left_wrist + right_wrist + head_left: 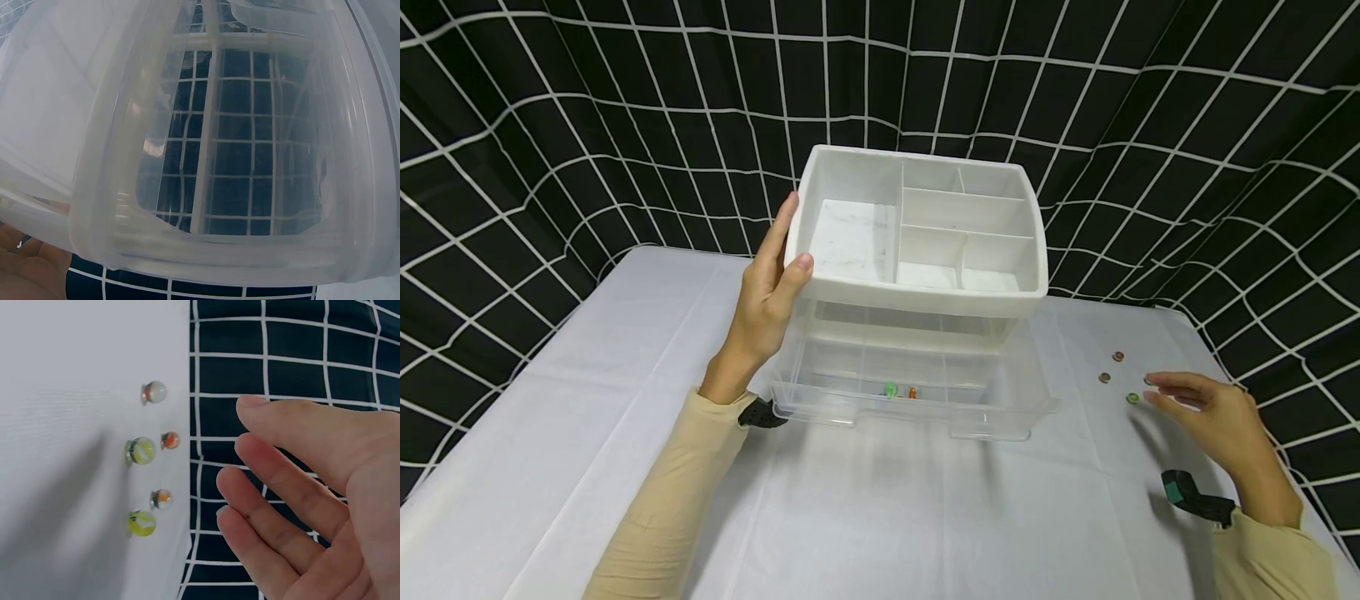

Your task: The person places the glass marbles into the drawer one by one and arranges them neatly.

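Observation:
My left hand [763, 304] holds the left side of a white desk organizer [917, 298], thumb over the top rim and fingers along the outer wall. Below the divided top, a clear drawer [895, 412] stands pulled out toward me. A green marble [891, 389] and an orange marble [913, 392] lie inside it. In the left wrist view, translucent plastic [250, 259] fills most of the picture. At the right, my right hand [1213, 417] hovers near several glass marbles, fingers loosely bent and apart with nothing between them. Among these are a yellow-green marble [142, 523] and a small orange one [170, 440].
A white cloth [587, 400] covers the table. Black fabric with a white grid [700, 75] hangs behind and along the sides, close to my right hand. The organizer's top has several compartments, a large one [853, 237] at left.

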Demonstrator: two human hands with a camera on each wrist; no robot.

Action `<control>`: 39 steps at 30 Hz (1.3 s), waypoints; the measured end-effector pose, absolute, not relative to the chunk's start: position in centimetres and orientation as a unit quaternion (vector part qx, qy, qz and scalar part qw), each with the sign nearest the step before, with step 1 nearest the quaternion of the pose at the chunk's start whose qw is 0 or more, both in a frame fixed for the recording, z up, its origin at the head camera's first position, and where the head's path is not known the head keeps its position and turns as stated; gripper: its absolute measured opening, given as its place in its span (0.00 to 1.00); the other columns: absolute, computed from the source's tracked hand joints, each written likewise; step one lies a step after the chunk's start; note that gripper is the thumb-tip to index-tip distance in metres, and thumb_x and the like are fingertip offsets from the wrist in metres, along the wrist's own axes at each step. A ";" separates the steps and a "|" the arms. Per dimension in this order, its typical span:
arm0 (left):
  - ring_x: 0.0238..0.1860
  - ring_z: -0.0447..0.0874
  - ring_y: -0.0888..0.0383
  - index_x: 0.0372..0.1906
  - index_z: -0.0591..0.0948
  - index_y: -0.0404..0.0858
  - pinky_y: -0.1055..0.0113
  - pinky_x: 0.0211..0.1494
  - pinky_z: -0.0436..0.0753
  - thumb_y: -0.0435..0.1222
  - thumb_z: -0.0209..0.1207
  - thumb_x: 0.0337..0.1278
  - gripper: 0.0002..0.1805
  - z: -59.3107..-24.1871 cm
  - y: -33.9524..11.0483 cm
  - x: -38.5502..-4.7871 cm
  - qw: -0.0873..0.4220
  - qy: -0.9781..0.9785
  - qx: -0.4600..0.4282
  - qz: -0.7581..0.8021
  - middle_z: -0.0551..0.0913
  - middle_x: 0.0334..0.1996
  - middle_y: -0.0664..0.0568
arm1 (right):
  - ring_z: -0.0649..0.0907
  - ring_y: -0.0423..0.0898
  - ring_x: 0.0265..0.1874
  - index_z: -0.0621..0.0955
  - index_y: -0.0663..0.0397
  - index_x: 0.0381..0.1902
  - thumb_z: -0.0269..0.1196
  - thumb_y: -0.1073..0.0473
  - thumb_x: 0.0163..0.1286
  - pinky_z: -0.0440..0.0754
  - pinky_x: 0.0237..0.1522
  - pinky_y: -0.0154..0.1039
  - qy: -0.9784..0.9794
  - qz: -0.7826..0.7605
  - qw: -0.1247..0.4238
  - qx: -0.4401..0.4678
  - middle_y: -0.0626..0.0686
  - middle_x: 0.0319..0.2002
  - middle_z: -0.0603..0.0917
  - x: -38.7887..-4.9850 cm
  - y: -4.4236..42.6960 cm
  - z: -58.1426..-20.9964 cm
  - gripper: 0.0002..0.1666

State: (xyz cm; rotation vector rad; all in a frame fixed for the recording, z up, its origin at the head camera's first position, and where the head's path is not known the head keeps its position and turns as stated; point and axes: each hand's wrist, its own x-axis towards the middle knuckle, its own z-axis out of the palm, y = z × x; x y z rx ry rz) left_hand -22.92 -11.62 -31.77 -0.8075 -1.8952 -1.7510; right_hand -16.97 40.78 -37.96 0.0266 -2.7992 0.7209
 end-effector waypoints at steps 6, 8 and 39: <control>0.76 0.58 0.57 0.80 0.49 0.38 0.68 0.74 0.64 0.34 0.44 0.71 0.35 -31.8 -11.7 -22.9 0.216 -0.687 -0.291 -0.630 0.53 0.79 0.50 | 0.67 0.07 0.32 0.86 0.62 0.48 0.70 0.53 0.64 0.69 0.30 0.17 -0.964 0.236 0.122 0.001 0.23 0.34 0.81 -17.2 41.2 -38.7 0.20; 0.76 0.58 0.57 0.80 0.49 0.39 0.68 0.75 0.63 0.34 0.44 0.71 0.35 -31.7 -11.7 -22.9 0.215 -0.687 -0.290 -0.631 0.53 0.79 0.51 | 0.67 0.07 0.32 0.86 0.63 0.47 0.70 0.55 0.63 0.69 0.30 0.15 -0.965 0.230 0.126 0.003 0.40 0.36 0.89 -17.3 41.2 -39.0 0.20; 0.77 0.55 0.58 0.79 0.50 0.38 0.63 0.77 0.60 0.34 0.43 0.71 0.35 -31.7 -11.6 -22.9 0.217 -0.685 -0.291 -0.631 0.52 0.79 0.51 | 0.71 0.18 0.26 0.84 0.70 0.48 0.70 0.61 0.62 0.68 0.24 0.23 -0.974 0.196 0.104 -0.040 0.75 0.46 0.83 -17.2 42.5 -41.1 0.19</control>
